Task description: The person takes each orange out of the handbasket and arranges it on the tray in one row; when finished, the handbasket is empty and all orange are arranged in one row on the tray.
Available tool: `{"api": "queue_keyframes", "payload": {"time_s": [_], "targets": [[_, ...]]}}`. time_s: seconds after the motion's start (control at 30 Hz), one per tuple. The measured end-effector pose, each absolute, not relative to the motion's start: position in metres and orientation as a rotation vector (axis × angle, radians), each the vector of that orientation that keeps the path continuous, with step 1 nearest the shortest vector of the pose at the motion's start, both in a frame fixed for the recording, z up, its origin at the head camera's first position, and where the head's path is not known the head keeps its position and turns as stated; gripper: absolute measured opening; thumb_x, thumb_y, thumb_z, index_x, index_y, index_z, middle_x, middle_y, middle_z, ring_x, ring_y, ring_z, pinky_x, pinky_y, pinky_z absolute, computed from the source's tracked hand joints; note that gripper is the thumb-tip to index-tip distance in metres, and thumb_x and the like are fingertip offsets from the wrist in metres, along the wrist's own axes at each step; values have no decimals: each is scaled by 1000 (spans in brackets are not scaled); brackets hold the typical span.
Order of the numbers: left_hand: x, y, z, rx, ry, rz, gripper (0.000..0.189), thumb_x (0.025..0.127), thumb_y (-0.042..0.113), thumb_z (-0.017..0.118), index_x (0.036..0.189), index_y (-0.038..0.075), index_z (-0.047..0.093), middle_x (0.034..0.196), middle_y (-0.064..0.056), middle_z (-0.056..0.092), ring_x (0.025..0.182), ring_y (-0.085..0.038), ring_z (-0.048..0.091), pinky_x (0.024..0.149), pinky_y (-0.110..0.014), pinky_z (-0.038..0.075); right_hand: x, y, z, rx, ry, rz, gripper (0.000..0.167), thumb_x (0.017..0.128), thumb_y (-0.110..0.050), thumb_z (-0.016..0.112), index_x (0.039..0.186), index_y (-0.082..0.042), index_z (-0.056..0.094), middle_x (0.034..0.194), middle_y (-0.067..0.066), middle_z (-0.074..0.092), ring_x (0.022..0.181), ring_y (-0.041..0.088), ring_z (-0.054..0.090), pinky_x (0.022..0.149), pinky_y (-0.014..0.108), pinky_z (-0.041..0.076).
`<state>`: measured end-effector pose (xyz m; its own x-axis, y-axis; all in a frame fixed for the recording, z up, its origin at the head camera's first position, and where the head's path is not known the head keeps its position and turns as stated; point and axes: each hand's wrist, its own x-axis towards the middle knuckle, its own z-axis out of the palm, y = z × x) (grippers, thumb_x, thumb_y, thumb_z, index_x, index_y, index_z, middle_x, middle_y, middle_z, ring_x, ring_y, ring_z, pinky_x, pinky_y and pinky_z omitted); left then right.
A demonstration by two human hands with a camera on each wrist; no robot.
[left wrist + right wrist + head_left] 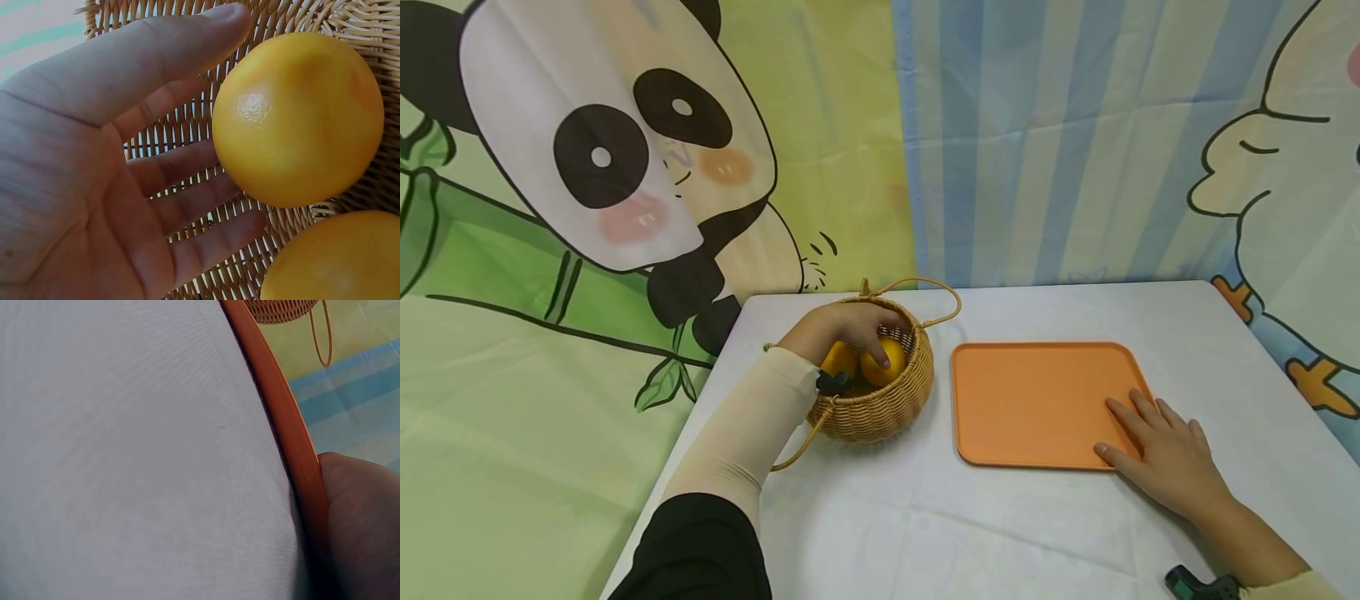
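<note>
My left hand (861, 321) reaches down into a round wicker basket (880, 417). In the left wrist view its loosely bent fingers (194, 206) extend beside and partly behind a round orange (300, 119). The thumb lies over the near upper side of that fruit, not closed round it. A second orange-yellow fruit (344, 262) sits lower in the basket, cut off by the view's edge. My right hand (1172, 458) rests with spread fingers on the right edge of an orange rectangular tray (1037, 404). The right wrist view shows part of that hand (365, 519) against the tray's rim.
Both basket and tray stand on a white-covered table (970, 525), the basket to the tray's left. One looped basket handle (958, 304) leans out toward the tray, another droops toward the near left. Behind the table hangs a printed curtain (1045, 142) with cartoon animals.
</note>
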<state>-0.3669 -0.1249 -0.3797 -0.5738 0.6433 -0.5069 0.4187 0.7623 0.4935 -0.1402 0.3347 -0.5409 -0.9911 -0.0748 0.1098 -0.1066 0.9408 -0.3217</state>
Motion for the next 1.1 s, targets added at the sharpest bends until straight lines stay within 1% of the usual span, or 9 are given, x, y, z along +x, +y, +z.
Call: {"api": "queue_keyframes", "payload": {"time_s": [0.2,0.43,0.57,0.67,0.8,0.9,0.97,1.1], "targets": [[-367,-126,-382,807,2270,343,78,87,23,90,157,22,54,160,-1,51,146,-27,47,117,-46,42,-140,334,-541,139,-2995,506,89,97,-66,66,160,-6,45,165,36,28,148,65,20,106,89,7],[-369,-125,-386,787,2238,329,78,89,23,89,158,25,53,165,-1,45,150,-26,42,118,-45,40,-141,333,-542,138,-2990,502,89,97,-65,66,160,-6,46,165,37,29,147,65,21,105,90,8],[-369,-126,-387,789,2244,320,80,87,24,90,158,24,53,164,-2,45,150,-26,41,119,-45,40,-141,333,-543,135,-2990,497,89,97,-65,66,160,-6,46,165,37,30,147,65,21,106,90,8],[-367,-127,-387,750,2268,300,81,85,25,91,157,26,54,160,-2,49,144,-25,45,114,-46,43,-142,333,-543,138,-2991,494,89,97,-66,66,160,-6,46,164,37,30,147,65,22,106,89,8],[-365,-128,-387,677,2283,288,81,82,25,93,154,32,56,153,-3,53,136,-26,49,108,-49,47,-143,333,-542,131,-2998,492,90,97,-66,66,159,-5,46,164,37,30,146,66,22,106,89,8],[-365,-128,-387,649,2282,284,82,82,25,94,154,35,55,153,-2,52,135,-25,48,107,-50,47,-142,332,-542,125,-2997,495,90,97,-66,66,159,-5,46,164,37,30,147,65,21,106,89,8],[-365,-128,-388,644,2280,280,81,82,26,94,153,36,55,153,-1,52,135,-25,48,107,-49,47,-142,332,-541,126,-2995,496,90,97,-66,66,159,-5,46,164,37,30,146,66,22,106,89,8],[-366,-127,-389,649,2274,288,78,83,25,93,152,34,56,148,-1,54,131,-25,50,106,-49,47,-141,332,-540,127,-2992,500,89,97,-65,66,159,-5,46,164,38,30,146,66,22,106,89,8]]}}
